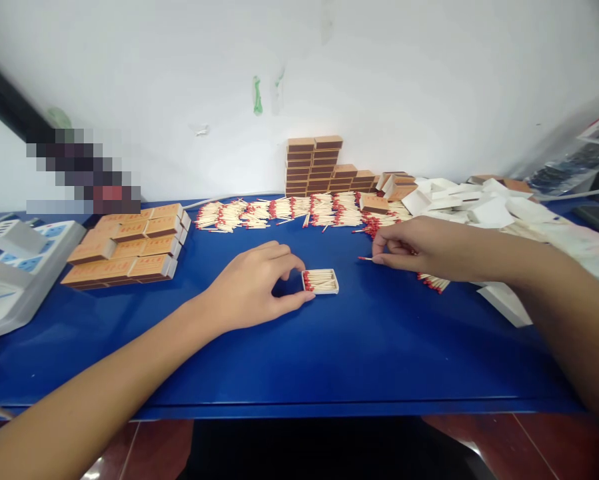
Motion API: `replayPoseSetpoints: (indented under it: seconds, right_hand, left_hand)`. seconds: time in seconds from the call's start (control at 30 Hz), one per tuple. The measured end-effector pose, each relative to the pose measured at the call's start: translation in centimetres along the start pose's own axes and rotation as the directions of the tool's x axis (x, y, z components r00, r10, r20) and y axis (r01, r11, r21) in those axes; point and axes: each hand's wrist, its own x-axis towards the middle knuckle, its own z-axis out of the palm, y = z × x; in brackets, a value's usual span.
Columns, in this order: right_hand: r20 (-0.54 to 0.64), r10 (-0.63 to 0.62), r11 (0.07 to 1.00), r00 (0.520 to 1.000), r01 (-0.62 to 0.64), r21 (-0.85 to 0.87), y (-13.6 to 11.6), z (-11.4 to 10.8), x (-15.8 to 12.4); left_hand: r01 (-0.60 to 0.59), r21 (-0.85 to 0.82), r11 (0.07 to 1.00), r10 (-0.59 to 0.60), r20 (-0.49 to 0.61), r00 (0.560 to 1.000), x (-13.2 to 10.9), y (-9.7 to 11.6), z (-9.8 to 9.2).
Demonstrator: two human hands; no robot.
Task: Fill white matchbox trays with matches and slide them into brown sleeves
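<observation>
A small white matchbox tray [337, 283] lies flat on the blue table, filled with red-tipped matches [322, 279]. My left hand [259, 283] grips the tray's left end between thumb and fingers. To the right of the tray, my right hand [404, 247] pinches a match [365, 259] above the table, its red head pointing left. Just behind my right hand is a heap of loose matches [374, 225], and part of that heap is hidden by the hand. More matches [432, 283] show under my right wrist.
Orange matchboxes [129, 247] are stacked at the left, beside a white power strip [54, 267]. More boxes [312, 167] stand against the wall, behind a row of loose matches [279, 210]. White empty trays [479, 203] pile up at the right. The table's front edge [329, 408] runs near me.
</observation>
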Motion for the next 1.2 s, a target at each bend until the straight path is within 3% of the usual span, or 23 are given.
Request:
replayPoseSetpoints:
  seconds: [0.1, 0.23, 0.4, 0.53, 0.87, 0.97, 1.1, 1.2]
  right_hand:
    - [-0.086, -0.091, 0.995, 0.992, 0.094, 0.028, -2.1, 0.6, -0.2]
    - [-0.218, -0.249, 0.968, 0.944, 0.248, -0.032, -4.9, 2.2, -0.3]
    - [-0.289, -0.316, 0.949, 0.904, 0.295, -0.114, -6.4, 4.0, 0.0]
    - [-0.289, -0.337, 0.941, 0.896, 0.317, -0.113, -6.0, 3.9, 0.0]
    - [-0.208, -0.295, 0.955, 0.933, 0.296, -0.024, -5.6, 2.5, -0.1]
    - [-0.247, -0.238, 0.971, 0.939, 0.237, -0.036, -4.2, 1.2, -0.3]
    - [-0.360, -0.072, 0.992, 0.930, 0.029, -0.122, 0.0, -1.1, -0.5]
    - [-0.244, -0.025, 0.993, 0.969, -0.003, -0.115, 2.8, -1.6, -0.1]
  left_hand:
    - [-0.015, -0.002, 1.000, 0.015, -0.025, 1.000, 0.2, 0.4, 0.3]
    - [-0.026, 0.019, 0.999, 0.027, -0.044, 0.999, 0.5, 0.7, 0.7]
    - [-0.038, 0.034, 0.999, 0.040, -0.045, 0.998, 0.8, 0.8, 0.9]
    - [-0.052, 0.022, 0.998, 0.053, -0.052, 0.997, 0.8, 0.9, 1.0]
    - [-0.038, -0.014, 0.999, 0.037, -0.037, 0.999, 0.7, 0.4, 1.1]
    - [-0.024, -0.027, 0.999, 0.023, -0.031, 0.999, 0.5, 0.3, 0.8]
    - [-0.008, -0.018, 1.000, 0.007, -0.020, 1.000, 0.2, -0.2, 0.3]
    - [0.017, 0.003, 1.000, -0.016, -0.031, 0.999, -0.1, -0.7, 0.0]
